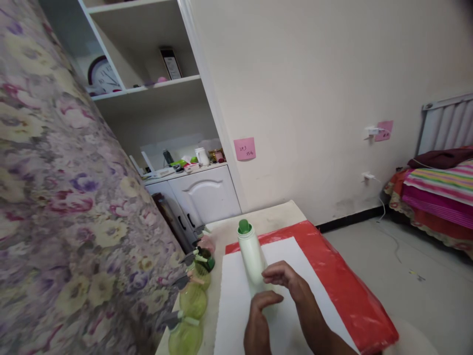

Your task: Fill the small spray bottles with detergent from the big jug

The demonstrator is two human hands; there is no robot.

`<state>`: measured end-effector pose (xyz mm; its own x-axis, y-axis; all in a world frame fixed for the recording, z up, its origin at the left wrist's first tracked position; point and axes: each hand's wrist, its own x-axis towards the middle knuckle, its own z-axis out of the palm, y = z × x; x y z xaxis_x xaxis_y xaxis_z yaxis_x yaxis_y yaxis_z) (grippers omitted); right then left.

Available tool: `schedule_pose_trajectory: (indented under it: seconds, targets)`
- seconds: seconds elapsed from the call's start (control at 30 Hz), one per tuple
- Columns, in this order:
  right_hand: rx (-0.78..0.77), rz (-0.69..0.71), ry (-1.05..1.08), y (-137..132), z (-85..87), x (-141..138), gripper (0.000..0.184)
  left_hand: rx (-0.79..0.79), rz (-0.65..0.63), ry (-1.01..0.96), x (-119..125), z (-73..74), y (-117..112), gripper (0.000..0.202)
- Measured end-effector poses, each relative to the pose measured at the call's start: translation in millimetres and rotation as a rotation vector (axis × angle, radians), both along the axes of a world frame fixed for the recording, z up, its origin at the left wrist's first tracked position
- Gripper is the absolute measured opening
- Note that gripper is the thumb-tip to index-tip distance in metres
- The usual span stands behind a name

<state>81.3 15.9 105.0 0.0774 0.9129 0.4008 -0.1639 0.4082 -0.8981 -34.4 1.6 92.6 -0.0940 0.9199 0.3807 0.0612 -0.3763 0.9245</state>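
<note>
A tall pale green bottle (251, 256) with a darker green top stands on a white sheet (231, 315), leaning a little to the left in the head view. My right hand (290, 281) is at its right side, fingers bent and apart from the thumb. The fingertips lie at the bottle's edge; whether they touch it I cannot tell. Nearer to me, my left hand (258, 315) is curved by the bottle's lower end, its fingers reaching right. Neither hand shows anything in its grasp. The bottle's base is blurred and partly hidden by my left hand.
Several spray bottles (192, 300) line the table's left edge. Red plastic (332, 276) lies under the sheet. A floral curtain (74, 207) hangs at left, beside a white cabinet (203, 195). A bed (439, 197) stands at far right, with a charger cable (382, 202) near it.
</note>
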Motion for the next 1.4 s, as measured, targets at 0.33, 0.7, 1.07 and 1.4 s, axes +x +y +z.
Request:
schedule_pose_trajectory:
  seconds: [0.33,0.7,1.07,1.4]
  targets:
    - [-0.102,0.097,0.025,2.7,20.6,5.8,0.074,-0.077,0.007,0.042,-11.7,36.2,12.2,0.058]
    - [-0.284,0.038,-0.128,9.9,3.2,15.1,0.078,-0.226,-0.077,0.124,-10.6,27.1,30.7,0.076]
    - [-0.411,0.013,-0.215,15.5,-21.0,14.4,0.081,-0.373,-0.104,0.140,-19.5,2.3,43.0,0.084]
    - [-0.441,0.007,-0.241,22.6,-29.4,17.8,0.081,-0.410,-0.098,0.122,-23.2,-7.7,49.9,0.085]
